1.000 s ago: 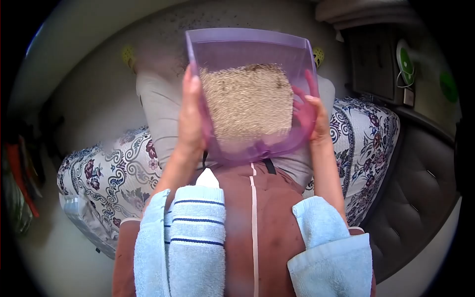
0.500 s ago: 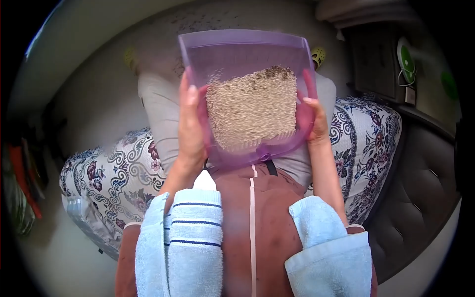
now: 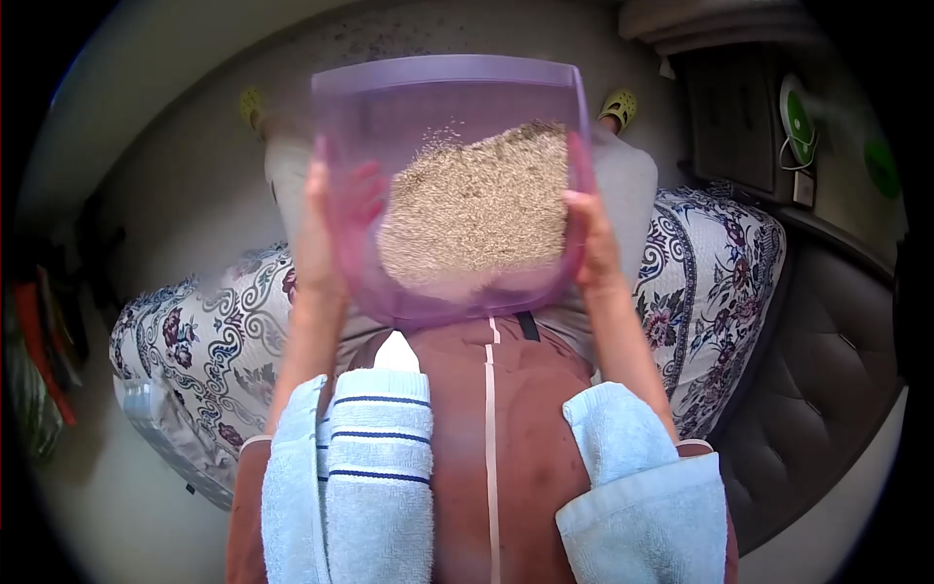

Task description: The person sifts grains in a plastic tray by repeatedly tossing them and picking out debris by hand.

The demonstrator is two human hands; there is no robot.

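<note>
Between my two hands is a translucent purple plastic tub [image 3: 443,73], held over my lap. Pale straw-coloured grains [image 3: 477,209] lie heaped in it, more toward the right side, with darker bits along their far edge. A few loose grains show just beyond the heap on the left. My left hand [image 3: 321,229] grips the left wall, its fingers showing blurred through the plastic. On the right wall, my right hand [image 3: 595,238] holds on with the thumb near the rim and the other fingers partly hidden behind it.
A patterned cloth cover [image 3: 209,341] spreads on both sides of my legs. To the right stand a dark padded headboard [image 3: 827,360] and a dark cabinet [image 3: 735,122] with a green-and-white device [image 3: 798,122]. Dark specks dot the floor [image 3: 389,34] ahead.
The tub has shifted left in my hands, blurring with motion. The grains have slid within it, away from its left wall, and their heap has changed shape.
</note>
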